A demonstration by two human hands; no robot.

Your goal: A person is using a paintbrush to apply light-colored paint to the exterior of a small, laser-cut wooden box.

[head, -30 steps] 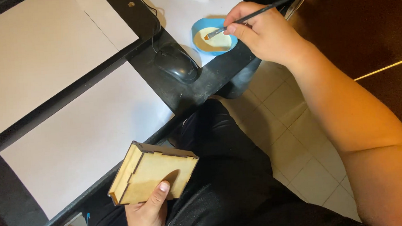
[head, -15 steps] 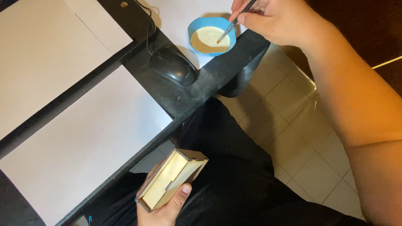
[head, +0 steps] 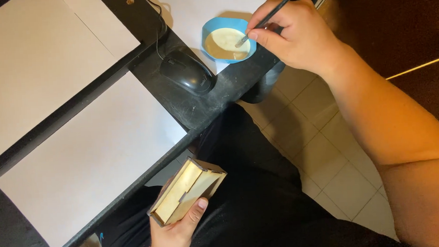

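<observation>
One brush (head: 274,13) slants down-left into the blue bowl (head: 213,27).

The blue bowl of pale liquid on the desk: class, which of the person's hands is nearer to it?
Right. The right hand is just beside the blue bowl, dipping a brush into it. The left hand is far below the desk edge, holding a small wooden box over the lap.

Warm overhead light, sharp, dim corners.
</observation>
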